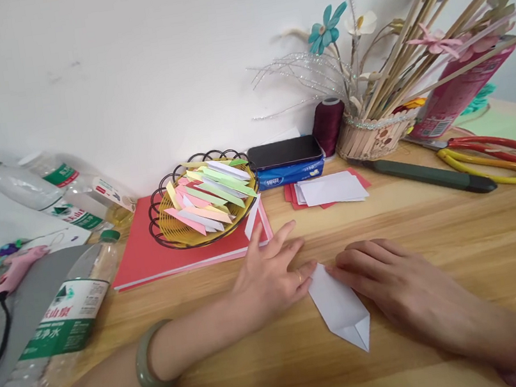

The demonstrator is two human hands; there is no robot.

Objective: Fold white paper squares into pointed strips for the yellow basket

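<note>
A folded sheet of white paper (338, 304) lies on the wooden table, with a pointed end towards me and small folded flaps there. At its far left edge, the thumb and index finger of my left hand (270, 272) close on the paper, while the other fingers spread outward. My right hand (386, 274) has its fingers curled and pressed together at the paper's far right corner. The right thumb is largely hidden. Beyond my left hand, a yellow woven basket (165, 223) with a dark looped rim holds several folded coloured paper strips (212, 194).
Under the basket lies red paper (135, 250). Behind my hands are white paper slips (332, 188), a phone (285, 152) on a blue pack (290, 174), a dark green cutter-like tool (434, 175) and scissors (491, 168). Plastic bottles (69, 312) stand or lean left; a stick-filled pot (370, 136) stands at back right.
</note>
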